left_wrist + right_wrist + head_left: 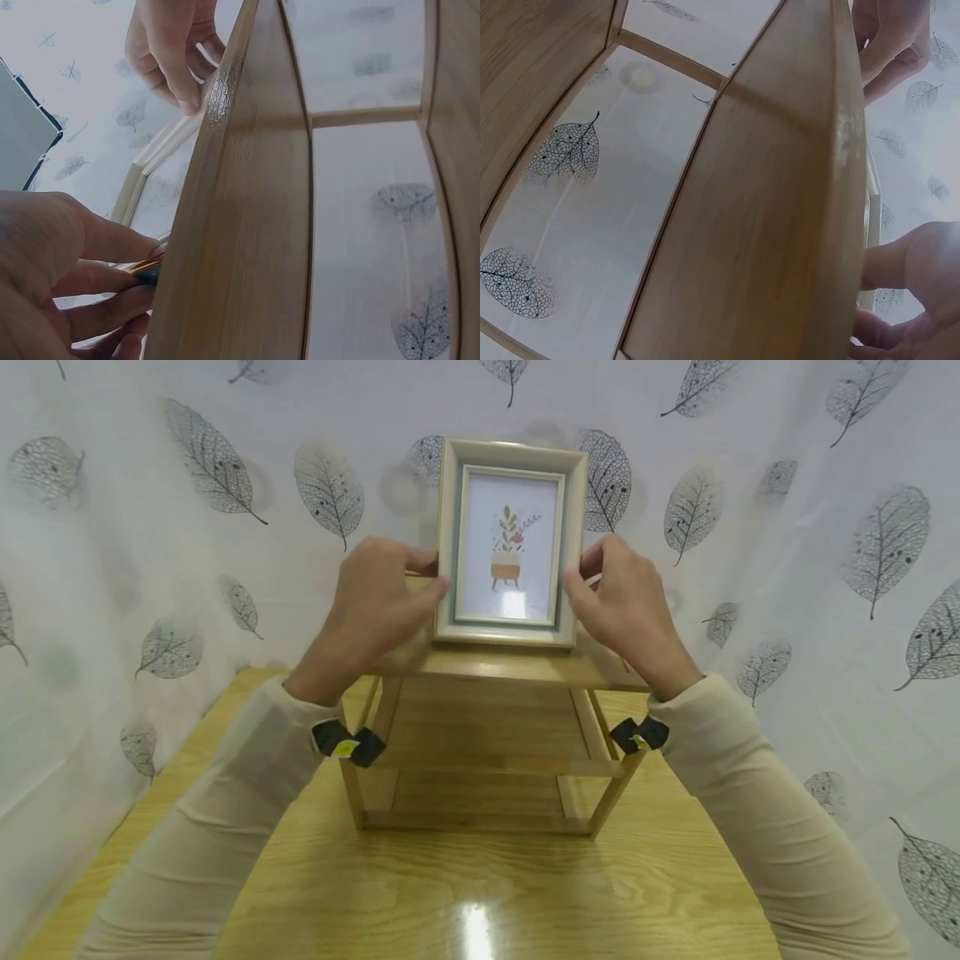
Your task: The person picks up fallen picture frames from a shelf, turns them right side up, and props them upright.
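A cream picture frame (512, 633) stands upright on the top board of a small wooden shelf (495, 670), its print of a potted plant facing me. My left hand (386, 597) pinches the frame's left side between thumb and fingers. On the opposite side, my right hand (626, 597) grips the frame's edge the same way, thumb in front. The left wrist view shows the left hand (82, 277) close beside the shelf board's edge, at the frame's border. In the right wrist view, the board hides much of the frame, with the right hand (915, 292) next to it.
The shelf has two lower boards and slanted legs, standing on a wood-grain table (450, 893). Behind it hangs a white curtain (285, 410) printed with dark leaves. Black bands with yellow marks show at both wrists, over beige sleeves (217, 827).
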